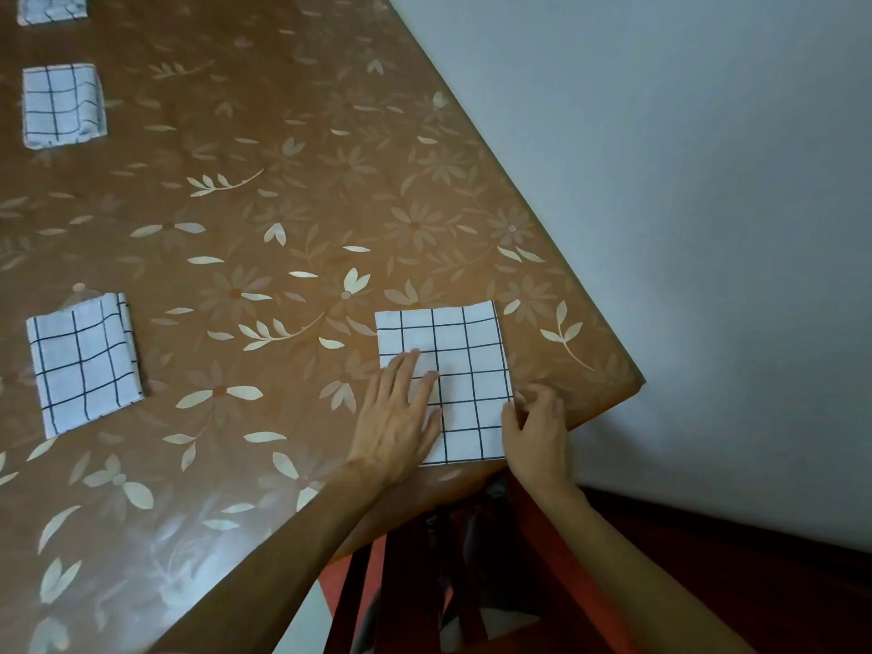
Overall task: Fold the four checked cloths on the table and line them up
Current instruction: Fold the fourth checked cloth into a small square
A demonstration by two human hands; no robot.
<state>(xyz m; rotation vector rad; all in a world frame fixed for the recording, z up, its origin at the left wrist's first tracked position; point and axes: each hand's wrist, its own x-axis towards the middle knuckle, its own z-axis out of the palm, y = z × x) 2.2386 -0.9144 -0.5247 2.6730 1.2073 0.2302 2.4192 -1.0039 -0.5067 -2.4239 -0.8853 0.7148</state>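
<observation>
Three white black-checked cloths (61, 106) lie folded; left hand (401, 417) flattens the fourth cloth (467, 351), right hand (538, 431) pinches its edge; we expect another fold.

**Desk** (283, 205): covered by a glossy brown sheet printed with pale flowers and leafy sprigs; glare is seen on it well to the lower left of the left hand (401, 417).

**Desk corner** (634, 384): found just right of the right hand (538, 431).

**Wall** (684, 181): plain pale grey, seen beyond the right hand.

**Wooden frame** (406, 587): red-brown, seen under the desk edge below both hands.

**Dark band** (708, 535): seen along the foot of the wall.
</observation>
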